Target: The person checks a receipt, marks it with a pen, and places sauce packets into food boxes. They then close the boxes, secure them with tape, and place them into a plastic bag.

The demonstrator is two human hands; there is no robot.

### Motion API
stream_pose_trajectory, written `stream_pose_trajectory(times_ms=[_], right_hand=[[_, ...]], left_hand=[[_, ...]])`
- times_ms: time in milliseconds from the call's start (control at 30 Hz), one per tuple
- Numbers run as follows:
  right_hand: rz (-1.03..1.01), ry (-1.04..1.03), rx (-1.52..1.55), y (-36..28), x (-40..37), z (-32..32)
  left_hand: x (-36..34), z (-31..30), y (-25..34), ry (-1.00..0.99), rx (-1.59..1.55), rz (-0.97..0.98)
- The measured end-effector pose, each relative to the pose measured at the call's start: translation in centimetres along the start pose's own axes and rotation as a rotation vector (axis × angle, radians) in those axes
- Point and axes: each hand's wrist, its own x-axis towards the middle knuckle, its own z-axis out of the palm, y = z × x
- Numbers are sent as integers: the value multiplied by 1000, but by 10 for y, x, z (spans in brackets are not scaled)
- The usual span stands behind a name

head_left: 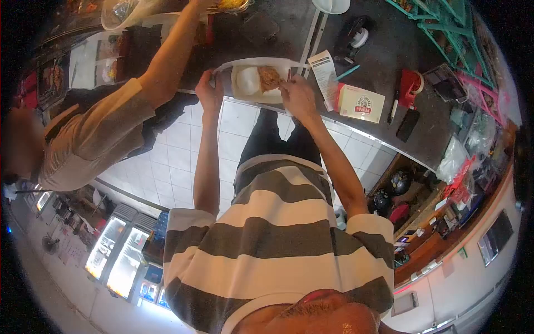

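An open paper takeaway box (241, 64) stands at the counter's front edge with a white mound of rice (248, 80) on its left side. A brown, crumbly-looking fried piece (269, 78) lies to the right of the rice. At the box's left edge, my left hand (209, 93) has its fingers curled around the rim. My right hand (298, 96) is over the right end of the box, its fingertips pinched together beside the fried piece. Whatever sits between those fingertips is too small to make out.
Right of the box lie a printed receipt (324, 78), a teal pen (349, 72), a closed printed carton (360, 103), a red tape dispenser (410, 88) and a black phone (408, 124). A co-worker's arm (169, 64) reaches across the counter at left. Teal racks (453, 33) stand back right.
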Motion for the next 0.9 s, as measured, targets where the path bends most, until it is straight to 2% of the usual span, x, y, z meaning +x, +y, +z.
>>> stream_pose_trajectory(times_ms=[67,200,267,300,367,400,467,500,567,600,667,700,767,800,833,867,900], right_hand=[[90,-27,66,-1,0,6],[97,-75,141,4,-17,9],[223,109,130,18,-17,8],[220,105,133,15,-9,-6],[242,461,44,15,10,-39],[250,458,47,19,18,-47],[-110,368,17,36,35,-53],[-101,367,17,48,34,-48],[-166,152,-13,64,23,-34],[-101,128,-49,55,11,-31],[-7,206,7,64,-12,24],[81,287,59,66,-21,46],[249,382,325,41,-26,63],[341,399,352,30,-25,65],[357,400,351,22,-29,64],[404,433,478,8,-27,47],[443,470,604,2,-24,37]], left_hand=[[-5,-2,4,-5,5,-13],[-14,6,-8,-7,18,31],[-14,7,-12,19,-82,44],[-11,5,-9,21,-79,41],[-3,-2,-2,26,-31,165],[2,-7,1,18,-27,164],[14,-12,2,-32,115,347],[16,-12,-7,-42,115,349],[14,-14,-25,-194,248,322],[7,-9,-34,-199,248,325],[-14,3,-47,-219,158,254],[-25,12,-39,-163,157,127],[-38,29,-47,-70,-321,-76],[-39,31,-36,-82,-322,-74],[-43,30,-25,-50,-384,-166],[-45,29,-18,-16,-445,-259],[-46,32,-23,-25,-447,-256]])
